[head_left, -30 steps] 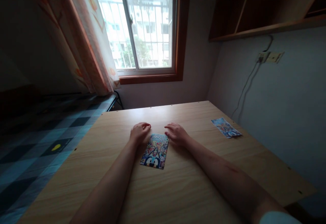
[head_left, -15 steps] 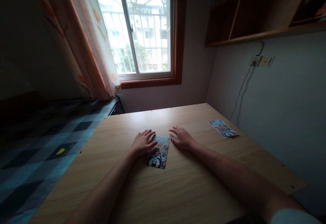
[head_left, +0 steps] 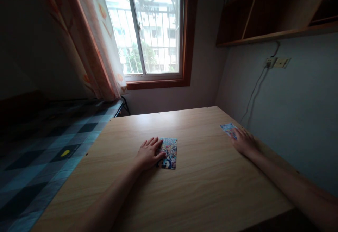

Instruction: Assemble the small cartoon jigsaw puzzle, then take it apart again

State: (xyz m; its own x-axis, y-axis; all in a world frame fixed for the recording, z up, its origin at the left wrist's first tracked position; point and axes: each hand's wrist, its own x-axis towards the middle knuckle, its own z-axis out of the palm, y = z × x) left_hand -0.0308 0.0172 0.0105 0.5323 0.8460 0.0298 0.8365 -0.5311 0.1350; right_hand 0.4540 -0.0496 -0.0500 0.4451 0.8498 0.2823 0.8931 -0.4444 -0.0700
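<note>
A colourful printed card (head_left: 171, 151), crowded with small cartoon figures, lies flat on the wooden table (head_left: 190, 193). My left hand (head_left: 150, 154) rests over its left edge, fingers spread, thumb on the print. Over to the right, a second printed sheet (head_left: 226, 127), mostly blue, lies near the table's right edge. My right hand (head_left: 243, 141) reaches over that sheet and covers its right part. Its fingers are stretched out and look flat, with the fingertips touching or just above the paper.
A bed with a checked cover (head_left: 87, 127) stands along the table's left side. Behind the table is a window (head_left: 158, 31) with a curtain (head_left: 92, 49). On the right wall are a socket (head_left: 281, 62) with a hanging cord and a wooden shelf (head_left: 274, 35) above.
My right hand has moved right, from beside the near card to the sheet at the right edge. My left hand stays at the near card, which now lies slightly straighter.
</note>
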